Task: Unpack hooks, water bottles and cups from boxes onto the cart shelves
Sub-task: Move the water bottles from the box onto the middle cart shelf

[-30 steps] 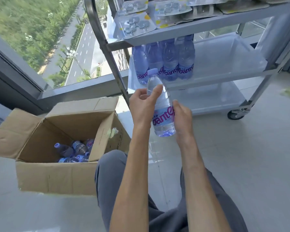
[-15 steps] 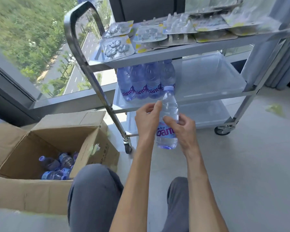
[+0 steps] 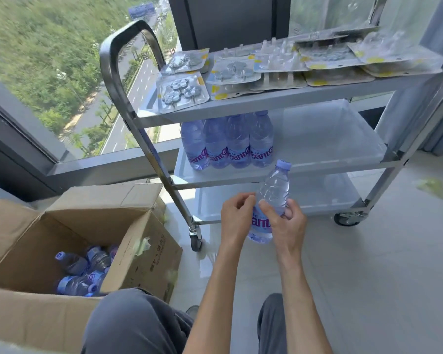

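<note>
done: blister-packed metal hooks (image 3: 182, 92) on steel cart's top shelf (image 3: 279, 102), four bottles (image 3: 226, 141) on middle shelf | now: right hand (image 3: 285, 221) grips clear purple-capped water bottle (image 3: 273, 192) below that shelf, left hand (image 3: 237, 215) pinches its label | left: bottles in cardboard box (image 3: 138, 241); no cups visible

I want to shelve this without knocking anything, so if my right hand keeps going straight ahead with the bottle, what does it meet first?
Probably the front rim of the middle shelf, just right of the four standing bottles. The right hand and its bottle sit below that rim, though depth is unclear.
</note>
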Demonstrator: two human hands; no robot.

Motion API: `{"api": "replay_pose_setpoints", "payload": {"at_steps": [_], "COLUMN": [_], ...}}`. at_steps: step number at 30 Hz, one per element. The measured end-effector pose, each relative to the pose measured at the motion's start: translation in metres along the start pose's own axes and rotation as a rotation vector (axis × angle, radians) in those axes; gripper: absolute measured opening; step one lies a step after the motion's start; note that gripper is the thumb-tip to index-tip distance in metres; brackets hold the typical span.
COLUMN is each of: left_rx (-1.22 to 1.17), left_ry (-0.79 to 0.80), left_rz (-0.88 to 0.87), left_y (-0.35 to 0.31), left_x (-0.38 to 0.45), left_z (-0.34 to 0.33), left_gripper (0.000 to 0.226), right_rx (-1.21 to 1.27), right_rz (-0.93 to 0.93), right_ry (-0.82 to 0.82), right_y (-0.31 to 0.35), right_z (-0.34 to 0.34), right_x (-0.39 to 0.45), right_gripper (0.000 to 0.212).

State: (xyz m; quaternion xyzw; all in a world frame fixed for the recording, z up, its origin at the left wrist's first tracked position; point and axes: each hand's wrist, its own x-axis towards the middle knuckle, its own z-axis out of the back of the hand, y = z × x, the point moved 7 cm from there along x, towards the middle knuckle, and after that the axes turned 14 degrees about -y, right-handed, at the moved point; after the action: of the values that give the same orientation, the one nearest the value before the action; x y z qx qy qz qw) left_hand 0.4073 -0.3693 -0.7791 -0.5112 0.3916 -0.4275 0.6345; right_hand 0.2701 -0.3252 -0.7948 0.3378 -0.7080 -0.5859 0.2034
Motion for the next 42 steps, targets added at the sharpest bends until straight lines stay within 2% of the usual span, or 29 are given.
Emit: {"api": "replay_pose_setpoints", "payload": {"at_steps": [3,8,12,16,22,26,32,42], "left_rx": [0.043,0.109,0.165,0.236,0.29,0.378,0.499,0.505], "left_ry": [-0.054,-0.438,-0.472,-0.478,-0.394,-0.425,-0.436,-0.406], "left_rz": [0.017,0.043,-0.082,-0.014,0.012,-0.048,-0.041,-0.056], "left_y": [0.007,0.0,-0.03,-0.028,0.003,0.014,0.024,0.023], "left_x": [0.013,0.062,0.112,0.143,0.157,0.16,0.164,0.167], "left_z": [0.003,0.032,0.021,-0.003,-0.034,-0.041,-0.048,-0.047], "left_gripper": [0.023,0.061,0.105,0.131,0.134,0.132,0.134,0.132], "right_rx": [-0.014,-0.09,-0.095,-0.141,-0.184,-0.187,-0.168,-0.168], "right_rz": [0.038,0.199,0.322,0.313,0.365,0.399,0.438,0.438], "right_ry": [-0.014,-0.16,-0.201,-0.166,-0.096,-0.11,-0.116,-0.121], "right_y": [0.0,0.021,0.039,0.031,0.019,0.019,0.018,0.014], "right_z": [-0.007,-0.024,-0.043,-0.064,-0.09,-0.095,-0.101,-0.122], "right_x": [0.008,0.041,0.069,0.091,0.102,0.109,0.113,0.127], "right_gripper": [0.03,0.043,0.05,0.055,0.047,0.051,0.053,0.052]}}
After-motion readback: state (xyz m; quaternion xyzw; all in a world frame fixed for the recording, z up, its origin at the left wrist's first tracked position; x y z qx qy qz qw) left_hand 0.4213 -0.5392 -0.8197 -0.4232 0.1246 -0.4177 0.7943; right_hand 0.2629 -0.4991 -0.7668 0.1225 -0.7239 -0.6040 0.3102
